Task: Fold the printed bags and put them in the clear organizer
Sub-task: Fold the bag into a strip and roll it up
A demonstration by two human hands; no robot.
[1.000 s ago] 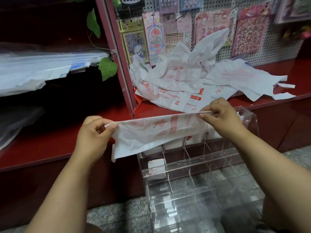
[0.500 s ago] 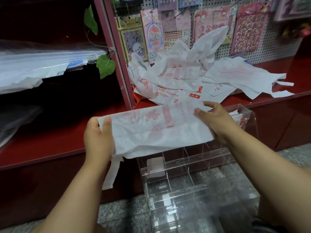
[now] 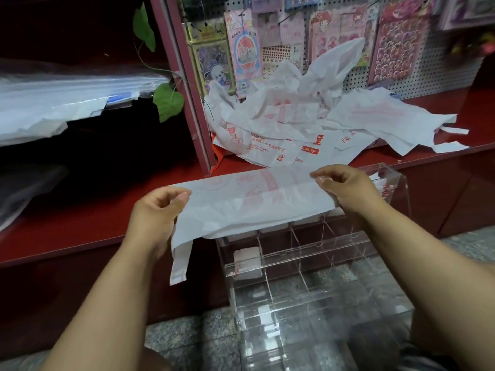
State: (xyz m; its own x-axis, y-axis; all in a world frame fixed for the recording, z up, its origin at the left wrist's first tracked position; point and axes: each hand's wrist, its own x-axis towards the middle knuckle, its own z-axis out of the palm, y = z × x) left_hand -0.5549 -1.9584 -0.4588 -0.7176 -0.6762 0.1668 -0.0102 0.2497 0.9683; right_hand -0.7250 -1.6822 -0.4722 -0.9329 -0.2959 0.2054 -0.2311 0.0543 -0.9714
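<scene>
A white bag with red print (image 3: 249, 204) is stretched flat and lengthwise between my hands, above the clear organizer (image 3: 300, 263). My left hand (image 3: 155, 212) pinches its left end, where a handle strip hangs down. My right hand (image 3: 348, 191) pinches the right end at the top edge. The organizer has several compartments; a folded bag (image 3: 247, 263) sits in a left cell, and more white folded pieces show along the back row under the held bag. A heap of loose printed bags (image 3: 308, 127) lies on the red shelf behind.
The red shelf (image 3: 80, 223) runs left to right at hand height. A pink post (image 3: 184, 84) divides it. Sticker packs hang on a pegboard (image 3: 417, 76) at the back right. Plastic-wrapped sheets (image 3: 61, 103) lie on the left. Speckled floor (image 3: 187, 336) lies below.
The bag has gone from hanging as a vertical strip to lying folded flat between my hands. Both hands shifted their grip on the ends, and a handle strip now dangles at the left.
</scene>
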